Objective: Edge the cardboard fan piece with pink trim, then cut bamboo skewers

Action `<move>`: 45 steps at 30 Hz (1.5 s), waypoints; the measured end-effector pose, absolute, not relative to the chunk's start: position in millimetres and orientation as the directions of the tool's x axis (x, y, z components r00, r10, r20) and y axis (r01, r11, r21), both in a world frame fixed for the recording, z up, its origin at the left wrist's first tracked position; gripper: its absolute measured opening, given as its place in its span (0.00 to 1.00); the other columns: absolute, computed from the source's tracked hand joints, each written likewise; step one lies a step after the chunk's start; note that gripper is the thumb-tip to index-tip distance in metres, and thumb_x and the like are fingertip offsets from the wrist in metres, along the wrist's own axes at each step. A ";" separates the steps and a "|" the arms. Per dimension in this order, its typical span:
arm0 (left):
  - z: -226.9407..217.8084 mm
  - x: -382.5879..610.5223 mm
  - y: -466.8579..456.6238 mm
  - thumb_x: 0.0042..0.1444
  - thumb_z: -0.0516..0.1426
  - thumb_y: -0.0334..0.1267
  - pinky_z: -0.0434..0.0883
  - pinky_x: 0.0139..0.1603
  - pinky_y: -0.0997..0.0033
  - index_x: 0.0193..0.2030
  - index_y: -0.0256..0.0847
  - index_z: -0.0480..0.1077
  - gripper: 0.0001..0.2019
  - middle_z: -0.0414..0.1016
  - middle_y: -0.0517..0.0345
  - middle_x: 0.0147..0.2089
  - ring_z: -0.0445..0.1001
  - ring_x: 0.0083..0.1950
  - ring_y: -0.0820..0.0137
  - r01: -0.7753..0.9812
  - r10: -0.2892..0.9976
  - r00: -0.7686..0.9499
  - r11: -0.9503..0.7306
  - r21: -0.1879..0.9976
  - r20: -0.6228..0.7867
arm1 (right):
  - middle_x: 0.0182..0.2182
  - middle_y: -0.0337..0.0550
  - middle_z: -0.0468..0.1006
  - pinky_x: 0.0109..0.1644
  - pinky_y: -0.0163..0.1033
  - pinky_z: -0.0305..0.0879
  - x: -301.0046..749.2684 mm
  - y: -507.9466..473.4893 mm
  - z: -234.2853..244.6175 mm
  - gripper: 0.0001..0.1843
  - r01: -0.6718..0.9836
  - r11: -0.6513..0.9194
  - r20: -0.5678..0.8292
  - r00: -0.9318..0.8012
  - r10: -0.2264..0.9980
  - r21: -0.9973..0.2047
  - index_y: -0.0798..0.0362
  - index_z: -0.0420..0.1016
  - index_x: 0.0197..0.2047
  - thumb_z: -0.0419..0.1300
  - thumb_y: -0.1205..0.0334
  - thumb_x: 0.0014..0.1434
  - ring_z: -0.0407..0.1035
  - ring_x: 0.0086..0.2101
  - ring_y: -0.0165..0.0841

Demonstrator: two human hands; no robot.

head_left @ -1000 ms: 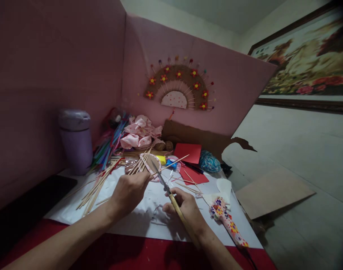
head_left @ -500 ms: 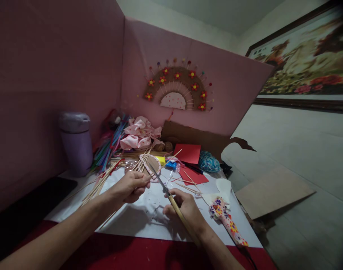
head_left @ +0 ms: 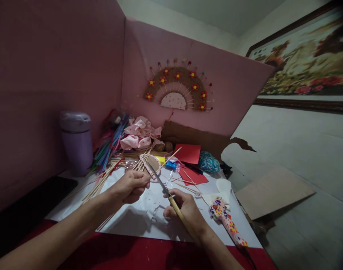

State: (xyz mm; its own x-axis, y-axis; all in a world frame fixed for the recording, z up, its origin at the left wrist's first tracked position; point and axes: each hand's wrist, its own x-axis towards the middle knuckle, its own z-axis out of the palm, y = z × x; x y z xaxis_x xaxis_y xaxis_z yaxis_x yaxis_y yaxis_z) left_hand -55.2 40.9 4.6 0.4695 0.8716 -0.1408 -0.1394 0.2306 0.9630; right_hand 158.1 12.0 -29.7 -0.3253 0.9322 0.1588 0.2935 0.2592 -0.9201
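My left hand point(head_left: 133, 186) is closed, its thumb and fingertips pinching a thin bamboo skewer point(head_left: 168, 161) that slants up to the right. In my right hand point(head_left: 185, 208) is a pair of scissors point(head_left: 176, 208) with long narrow blades and a yellowish handle. The blades point up and left, crossing the skewer just beyond my left fingertips; I cannot tell whether they touch it. Behind the blades lies a rounded brown cardboard piece point(head_left: 153, 168) with a pink edge. More skewers point(head_left: 145, 159) rest partly over it.
Loose skewers point(head_left: 100, 183) lie at left on the white sheet point(head_left: 126, 221). Farther back are pink cloth point(head_left: 139, 133), red paper point(head_left: 188, 153) and blue yarn point(head_left: 209, 162). A purple tumbler point(head_left: 77, 146) stands left. A flower-patterned glue gun-like object point(head_left: 227, 221) lies right.
Almost nothing differs. Both hands, the skewer and the scissors stay in nearly the same place.
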 end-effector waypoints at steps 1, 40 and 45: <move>5.0 -56.3 41.5 0.45 0.60 0.43 0.37 0.11 0.81 0.23 0.39 0.61 0.13 0.46 0.75 0.12 0.36 0.13 0.84 -0.165 0.845 0.505 0.296 0.941 -0.177 | 0.17 0.31 0.63 0.22 0.31 0.50 158.3 12.1 -29.6 0.24 0.283 0.258 0.155 -0.339 0.928 -0.924 0.54 0.71 0.35 0.67 0.45 0.41 0.55 0.20 0.25; 12.3 -53.5 43.7 0.41 0.63 0.45 0.39 0.13 0.83 0.22 0.36 0.62 0.17 0.51 0.73 0.13 0.44 0.12 0.86 -0.309 0.999 0.014 0.053 0.950 -0.051 | 0.19 0.32 0.64 0.25 0.32 0.49 166.4 19.0 -19.2 0.19 0.542 0.232 0.161 -0.175 0.971 -0.808 0.53 0.71 0.34 0.67 0.51 0.43 0.56 0.22 0.27; 8.1 -50.4 42.7 0.44 0.61 0.48 0.40 0.13 0.83 0.24 0.36 0.64 0.16 0.52 0.72 0.13 0.45 0.13 0.85 -0.229 1.000 0.025 0.000 0.973 0.006 | 0.26 0.38 0.73 0.29 0.35 0.50 181.0 15.9 -11.9 0.21 0.845 0.281 0.134 -0.248 0.960 -0.455 0.50 0.71 0.36 0.69 0.55 0.38 0.63 0.27 0.33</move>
